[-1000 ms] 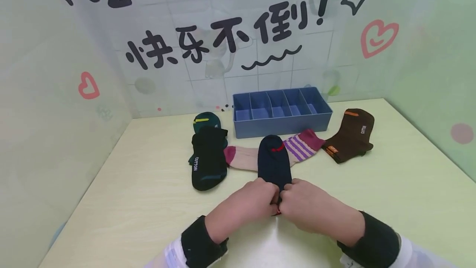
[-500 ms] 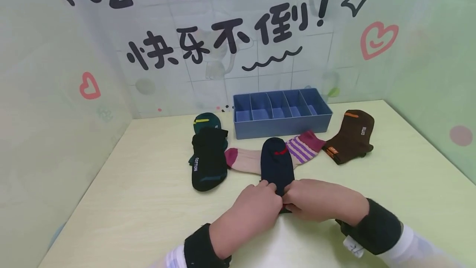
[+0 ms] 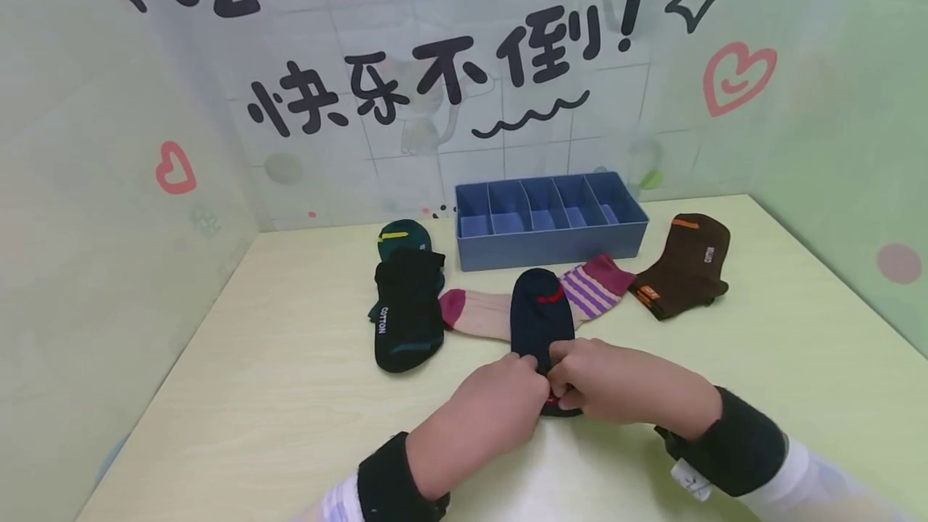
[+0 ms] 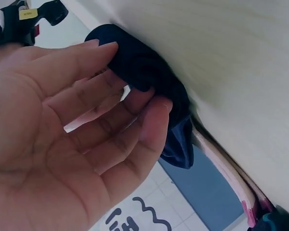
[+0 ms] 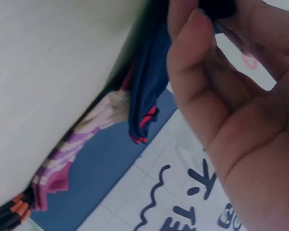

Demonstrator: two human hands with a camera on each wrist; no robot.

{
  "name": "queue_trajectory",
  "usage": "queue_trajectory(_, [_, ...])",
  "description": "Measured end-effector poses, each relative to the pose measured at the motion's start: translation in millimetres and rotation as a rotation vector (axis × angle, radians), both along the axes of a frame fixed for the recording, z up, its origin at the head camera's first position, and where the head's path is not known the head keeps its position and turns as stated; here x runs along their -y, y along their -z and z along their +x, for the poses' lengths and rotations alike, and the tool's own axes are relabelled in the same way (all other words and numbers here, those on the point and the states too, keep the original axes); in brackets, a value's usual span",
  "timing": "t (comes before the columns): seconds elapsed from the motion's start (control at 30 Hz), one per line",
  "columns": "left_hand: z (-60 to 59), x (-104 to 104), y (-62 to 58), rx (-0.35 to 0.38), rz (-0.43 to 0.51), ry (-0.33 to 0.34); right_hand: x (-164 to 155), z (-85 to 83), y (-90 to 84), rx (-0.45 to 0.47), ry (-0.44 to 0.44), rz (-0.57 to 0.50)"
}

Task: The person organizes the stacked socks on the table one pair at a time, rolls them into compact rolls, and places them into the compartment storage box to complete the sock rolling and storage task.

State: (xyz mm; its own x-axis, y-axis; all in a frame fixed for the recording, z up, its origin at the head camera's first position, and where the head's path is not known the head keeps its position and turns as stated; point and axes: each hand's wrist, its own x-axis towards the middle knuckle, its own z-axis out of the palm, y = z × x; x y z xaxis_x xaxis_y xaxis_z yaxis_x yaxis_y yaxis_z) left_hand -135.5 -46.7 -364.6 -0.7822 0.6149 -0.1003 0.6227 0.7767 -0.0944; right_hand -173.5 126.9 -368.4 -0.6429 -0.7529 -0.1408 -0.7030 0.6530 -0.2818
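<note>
A navy sock (image 3: 542,316) with a red mark near its far end lies at the middle of the table, crossing over a pink sock (image 3: 474,312) with purple stripes. Its near end is between my two hands. My left hand (image 3: 496,397) grips it from the left, and in the left wrist view thumb and fingertips meet the dark cloth (image 4: 149,67). From the right, my right hand (image 3: 616,383) pinches the same end with bent fingers. Part of the sock is hidden behind both hands in the head view; red trim shows just below the knuckles.
Behind the socks stands a blue divided box (image 3: 551,246) with several compartments. To the left, a black sock (image 3: 408,312) overlaps a dark green sock (image 3: 402,234). Brown socks (image 3: 689,264) lie at the right. A printed curtain (image 3: 326,176) closes off the back.
Both hands and the navy sock have shifted slightly right. The left hand has turned over the sock's near end, and the right hand's fingers have moved a little up along it.
</note>
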Motion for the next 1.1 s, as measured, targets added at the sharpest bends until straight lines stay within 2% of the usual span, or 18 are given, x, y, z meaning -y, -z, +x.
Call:
queue_trajectory(0.13, [-3.1, 2.1, 1.4, 0.0, 0.039, -0.009, 3.1, 10.3, -4.0, -0.191, -0.021, 0.113])
queue_trajectory(0.27, [-5.1, 4.8, 2.6, -0.001, 0.07, 0.008, 5.6, 17.1, -3.7, -0.34, -0.078, 0.162])
queue_trajectory(0.43, [-6.9, 6.0, 4.1, -0.008, 0.08, 0.036, 7.3, 17.6, -0.9, -0.422, -0.122, 0.168])
queue_trajectory(0.63, [-9.3, 6.1, 4.6, 0.034, 0.091, 0.034, 6.5, 15.4, 0.2, -0.347, -0.085, 0.127])
queue_trajectory(0.77, [-9.4, 5.5, 4.1, 0.025, 0.105, 0.017, 4.5, 13.7, 0.2, -0.292, -0.061, 0.101])
queue_trajectory(0.87, [-9.6, 5.4, 4.1, -0.001, 0.11, 0.02, 3.5, 11.0, 0.0, -0.231, -0.039, 0.073])
queue_trajectory(1.1, [-11.3, 4.3, 3.8, 0.035, 0.11, -0.028, 1.5, 4.9, 0.5, -0.078, -0.01, 0.005])
